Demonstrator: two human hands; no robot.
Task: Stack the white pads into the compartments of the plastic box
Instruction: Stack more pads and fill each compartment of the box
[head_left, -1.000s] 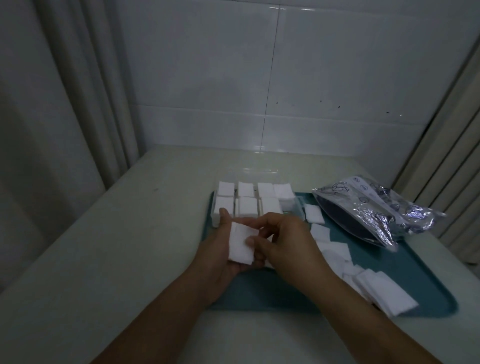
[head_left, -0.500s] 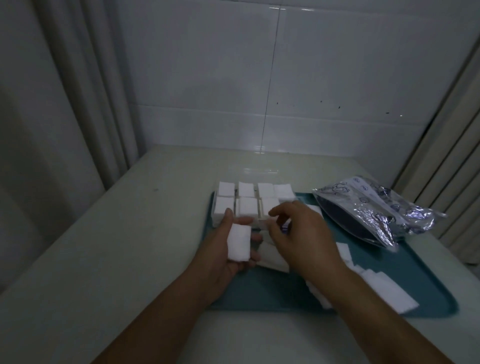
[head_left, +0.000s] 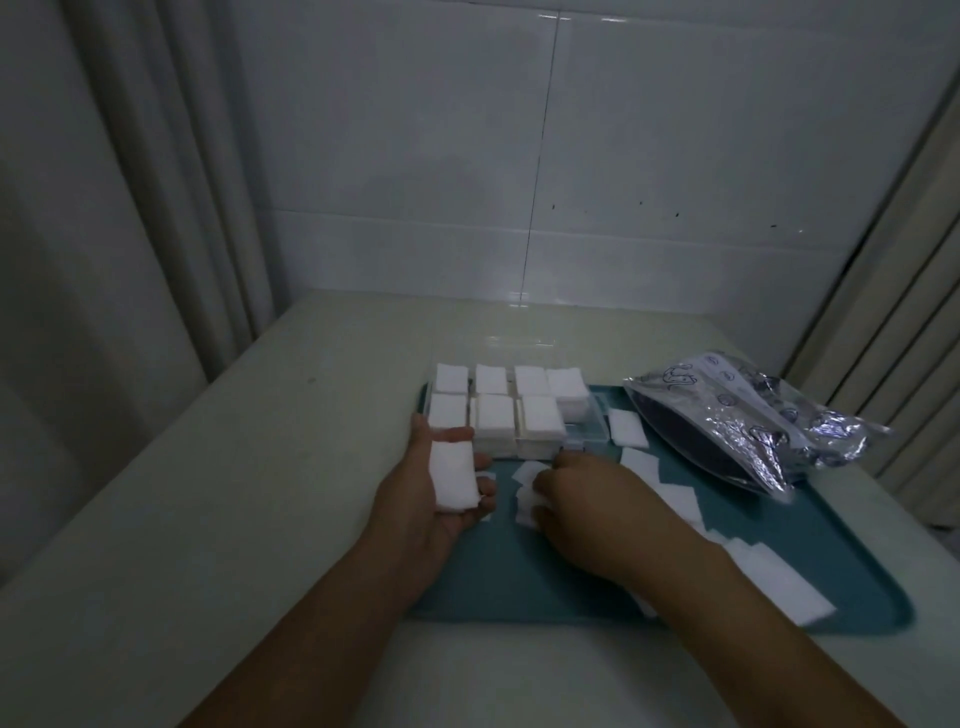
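A clear plastic box (head_left: 589, 434) stands at the far left of a teal tray (head_left: 831, 525), its compartments filled with stacks of white pads (head_left: 493, 415). My left hand (head_left: 436, 493) holds a small stack of white pads (head_left: 453, 475) in its palm, thumb and fingers curled round it, just in front of the box. My right hand (head_left: 592, 499) is down on the tray, fingers pinching loose white pads (head_left: 527, 493). More loose pads (head_left: 774, 577) trail to the right along the tray.
A crinkled silver foil bag (head_left: 753, 415) lies on the tray's far right corner. One single pad (head_left: 626, 427) sits between the box and the bag. The tray rests on a pale table against a tiled wall, with curtains at both sides.
My right hand left the stack in my left hand, went toward the box, then dropped to the loose pads on the tray. My left hand keeps holding its stack.
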